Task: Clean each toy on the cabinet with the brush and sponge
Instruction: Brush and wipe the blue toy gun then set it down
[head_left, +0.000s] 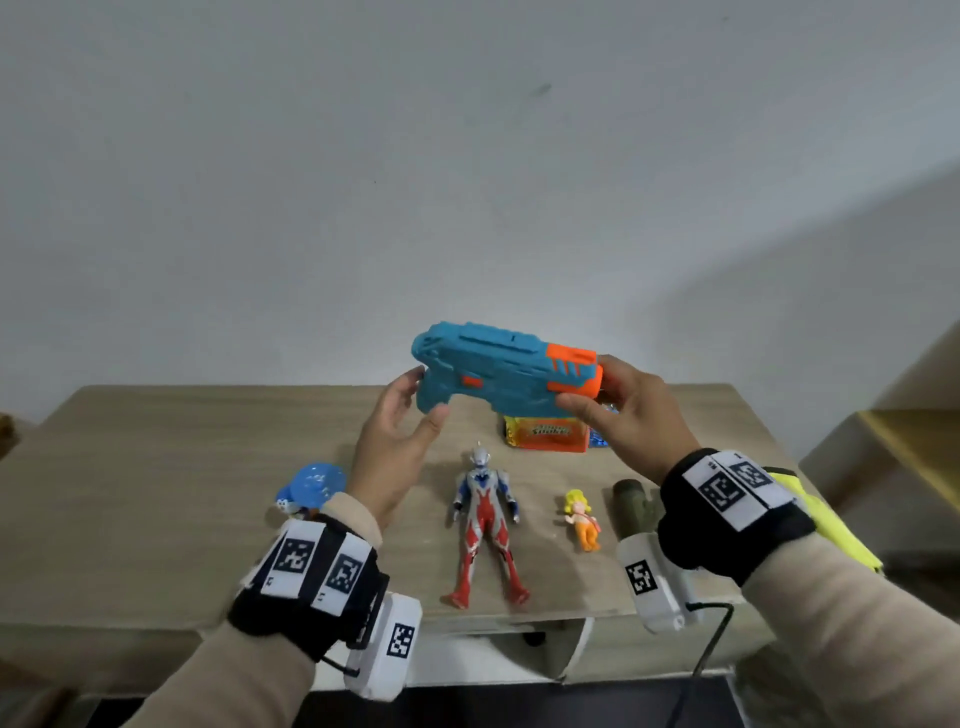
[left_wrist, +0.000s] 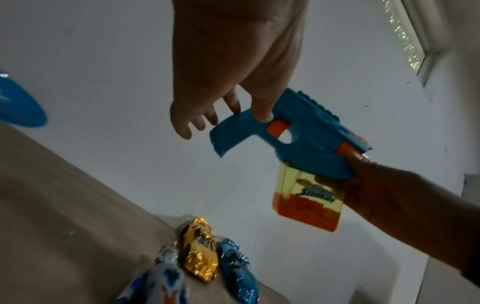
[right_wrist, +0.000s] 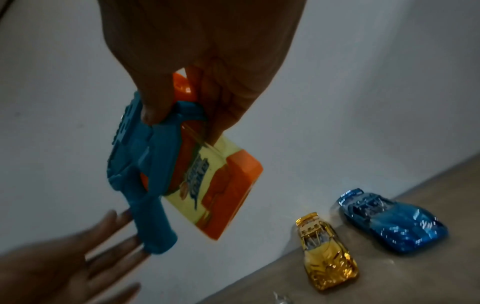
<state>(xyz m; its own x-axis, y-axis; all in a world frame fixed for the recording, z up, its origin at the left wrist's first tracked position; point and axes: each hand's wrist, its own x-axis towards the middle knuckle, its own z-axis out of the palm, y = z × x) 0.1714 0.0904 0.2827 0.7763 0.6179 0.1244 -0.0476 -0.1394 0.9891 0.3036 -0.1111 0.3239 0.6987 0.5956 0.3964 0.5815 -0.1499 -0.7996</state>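
A blue toy gun (head_left: 493, 364) with an orange muzzle is held in the air above the wooden cabinet (head_left: 156, 493). My right hand (head_left: 634, 410) grips its orange muzzle end, thumb under and fingers behind, as the right wrist view (right_wrist: 207, 51) also shows. My left hand (head_left: 395, 441) is open at the handle; its thumb (left_wrist: 262, 115) touches the gun (left_wrist: 306, 133) near the orange trigger and its straight fingers (right_wrist: 109, 246) lie behind the handle. A dark green cylinder (head_left: 631, 506) and a yellow object (head_left: 826, 519) lie at the right, partly hidden by my right wrist.
On the cabinet lie a red, blue and silver hero figure (head_left: 485, 525), a small yellow-haired doll (head_left: 582, 519), an orange and yellow box (head_left: 550, 436) and a blue round toy (head_left: 314, 486). A gold car (right_wrist: 327, 253) and a blue car (right_wrist: 392, 220) sit by the wall.
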